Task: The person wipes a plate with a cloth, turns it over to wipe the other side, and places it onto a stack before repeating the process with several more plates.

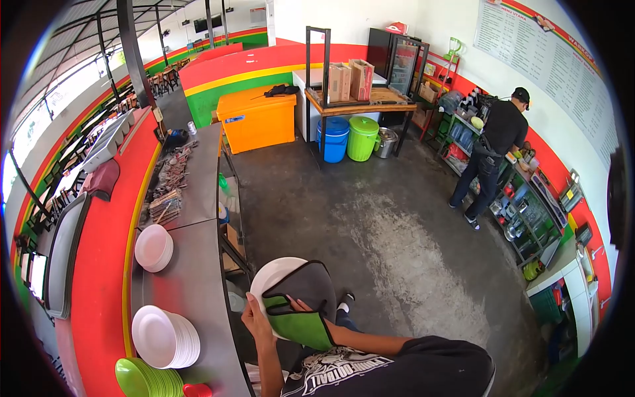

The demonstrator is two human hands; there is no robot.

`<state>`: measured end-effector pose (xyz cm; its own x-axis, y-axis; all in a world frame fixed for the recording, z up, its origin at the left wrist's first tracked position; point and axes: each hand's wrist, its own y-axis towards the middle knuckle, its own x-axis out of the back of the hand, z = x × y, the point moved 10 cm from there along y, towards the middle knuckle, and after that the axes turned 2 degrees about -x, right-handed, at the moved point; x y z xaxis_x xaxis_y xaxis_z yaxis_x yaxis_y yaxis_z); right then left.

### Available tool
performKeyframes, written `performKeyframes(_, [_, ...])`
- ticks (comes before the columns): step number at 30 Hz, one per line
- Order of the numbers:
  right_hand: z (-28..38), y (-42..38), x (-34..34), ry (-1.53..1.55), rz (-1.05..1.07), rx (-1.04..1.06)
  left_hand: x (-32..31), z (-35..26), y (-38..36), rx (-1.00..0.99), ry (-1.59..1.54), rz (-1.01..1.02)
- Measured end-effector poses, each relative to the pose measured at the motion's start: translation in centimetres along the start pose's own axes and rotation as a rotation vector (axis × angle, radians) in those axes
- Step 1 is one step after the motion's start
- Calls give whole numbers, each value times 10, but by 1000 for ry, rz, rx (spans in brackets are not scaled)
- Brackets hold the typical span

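Observation:
In front of my body, my left hand [256,320] grips the near left edge of a white plate [272,272]. Across the plate lies a dark grey and green cloth with black edging [305,283]. My right hand [300,305] is closed on this cloth and presses it against the plate; folds of the cloth hide part of the hand. On the counter to the left stand a tall stack of white plates [165,336], a stack of green plates [148,379] and a smaller pale stack [153,248]. A red object [197,390] sits beside the green plates.
The metal counter [198,255] runs along my left, with bundled utensils [165,206] farther up. Ahead are an orange chest [258,122], a wooden table [364,99], and blue [333,140] and green bins [362,139]. A person [493,145] stands at the shelves [529,215] on the right.

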<state>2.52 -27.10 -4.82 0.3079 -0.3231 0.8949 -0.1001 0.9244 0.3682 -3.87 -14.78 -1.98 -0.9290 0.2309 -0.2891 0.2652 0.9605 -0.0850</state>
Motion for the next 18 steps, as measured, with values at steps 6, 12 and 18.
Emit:
performKeyframes(6, [-37,-16,13,-144,-82,-225,-7,1,-7,-10,34,60])
performKeyframes(12, [-62,-6,29,-100,-200,-377,-19,13,-21,52,97,126])
performKeyframes(18, [-45,17,-19,-245,-330,-203,-32,20,-33,79,28,125])
